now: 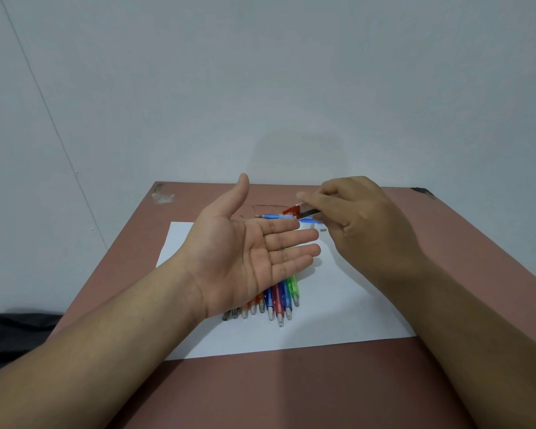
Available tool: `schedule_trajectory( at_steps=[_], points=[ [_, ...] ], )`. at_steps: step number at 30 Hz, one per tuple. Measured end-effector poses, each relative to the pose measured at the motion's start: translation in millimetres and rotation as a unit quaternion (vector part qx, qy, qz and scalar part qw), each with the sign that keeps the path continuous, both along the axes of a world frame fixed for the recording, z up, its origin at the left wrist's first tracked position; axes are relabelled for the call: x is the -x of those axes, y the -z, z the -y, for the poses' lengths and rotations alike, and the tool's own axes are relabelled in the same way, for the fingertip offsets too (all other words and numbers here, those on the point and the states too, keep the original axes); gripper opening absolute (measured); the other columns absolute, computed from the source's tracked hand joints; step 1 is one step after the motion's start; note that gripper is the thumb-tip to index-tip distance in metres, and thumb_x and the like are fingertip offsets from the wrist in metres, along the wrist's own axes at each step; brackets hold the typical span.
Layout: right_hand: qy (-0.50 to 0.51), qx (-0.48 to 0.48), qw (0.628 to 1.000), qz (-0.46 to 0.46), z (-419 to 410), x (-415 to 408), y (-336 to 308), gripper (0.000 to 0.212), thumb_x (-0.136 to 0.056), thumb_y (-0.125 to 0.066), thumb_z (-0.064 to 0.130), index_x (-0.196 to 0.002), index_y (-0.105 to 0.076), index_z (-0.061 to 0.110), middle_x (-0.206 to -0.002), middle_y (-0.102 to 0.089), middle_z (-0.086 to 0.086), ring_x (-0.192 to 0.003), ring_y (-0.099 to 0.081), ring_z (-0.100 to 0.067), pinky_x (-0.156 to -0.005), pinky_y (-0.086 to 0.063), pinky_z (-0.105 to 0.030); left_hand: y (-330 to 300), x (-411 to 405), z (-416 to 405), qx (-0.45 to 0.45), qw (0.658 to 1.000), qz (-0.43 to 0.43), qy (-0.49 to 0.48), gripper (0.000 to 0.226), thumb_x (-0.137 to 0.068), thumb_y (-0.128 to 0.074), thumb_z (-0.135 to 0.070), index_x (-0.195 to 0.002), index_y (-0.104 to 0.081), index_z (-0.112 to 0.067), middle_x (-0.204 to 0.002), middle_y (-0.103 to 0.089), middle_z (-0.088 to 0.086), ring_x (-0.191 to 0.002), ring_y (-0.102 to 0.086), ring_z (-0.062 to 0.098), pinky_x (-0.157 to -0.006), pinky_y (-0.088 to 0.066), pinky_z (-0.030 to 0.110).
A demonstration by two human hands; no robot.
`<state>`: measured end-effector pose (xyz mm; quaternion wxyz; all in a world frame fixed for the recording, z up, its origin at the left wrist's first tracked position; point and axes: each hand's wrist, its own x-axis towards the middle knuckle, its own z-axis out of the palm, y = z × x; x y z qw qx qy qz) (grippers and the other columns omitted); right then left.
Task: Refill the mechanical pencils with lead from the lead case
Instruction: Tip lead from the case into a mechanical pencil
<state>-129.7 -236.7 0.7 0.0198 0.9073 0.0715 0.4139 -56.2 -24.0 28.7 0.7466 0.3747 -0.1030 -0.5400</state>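
Observation:
My left hand (248, 252) is held palm up with straight fingers above a white sheet (338, 317). My right hand (359, 218) grips a small lead case (300, 212) with a red cap, tilted with its red end toward my left fingertips. Under my left hand lies a row of several coloured mechanical pencils (276, 301), partly hidden by the palm. A blue mechanical pencil (271, 216) lies apart at the sheet's far edge, behind the case. A tiny grey piece (322, 230) sits on the sheet near my right hand.
The sheet lies on a reddish-brown table (291, 391) pushed against a pale wall. A crumpled clear scrap (163, 197) sits at the table's far left corner. A dark bag (16, 335) is beside the table at the left.

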Motion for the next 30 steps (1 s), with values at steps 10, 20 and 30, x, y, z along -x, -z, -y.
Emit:
schedule_trajectory(
  at_steps=[10,20,30],
  points=[
    [-0.014,0.008,1.0,0.007,-1.1,0.6,0.6,0.049,-0.087,-0.068,-0.004,-0.129,-0.069,0.02,-0.105,-0.069,-0.001,-0.097,-0.059,-0.028,-0.07,-0.056,-0.046,1.4,-0.3,-0.4,0.002,1.0,-0.003,0.008,0.096,-0.088,-0.047,-0.073,-0.135,-0.049,0.011,-0.13,-0.061,0.031,-0.119,-0.061,0.047,-0.11,-0.043,0.05],
    [-0.012,0.011,1.0,0.007,-2.0,0.8,-0.5,0.051,-0.09,-0.068,-0.003,-0.134,-0.066,0.021,-0.107,-0.07,0.001,-0.098,-0.059,-0.027,-0.074,-0.055,-0.044,1.1,-0.3,-0.4,0.002,1.0,-0.003,0.004,0.096,-0.088,-0.047,-0.073,-0.134,-0.05,0.011,-0.129,-0.062,0.031,-0.118,-0.062,0.047,-0.109,-0.044,0.05],
    [0.021,-0.03,0.999,-0.009,-8.8,1.1,-3.7,0.071,-0.092,-0.069,0.005,-0.153,-0.043,0.031,-0.102,-0.07,0.002,-0.093,-0.058,-0.023,-0.073,-0.056,-0.043,1.2,-0.4,-0.4,0.003,1.0,-0.002,0.004,0.097,-0.088,-0.047,-0.073,-0.136,-0.048,0.011,-0.13,-0.061,0.031,-0.118,-0.061,0.048,-0.11,-0.043,0.05]
  ],
)
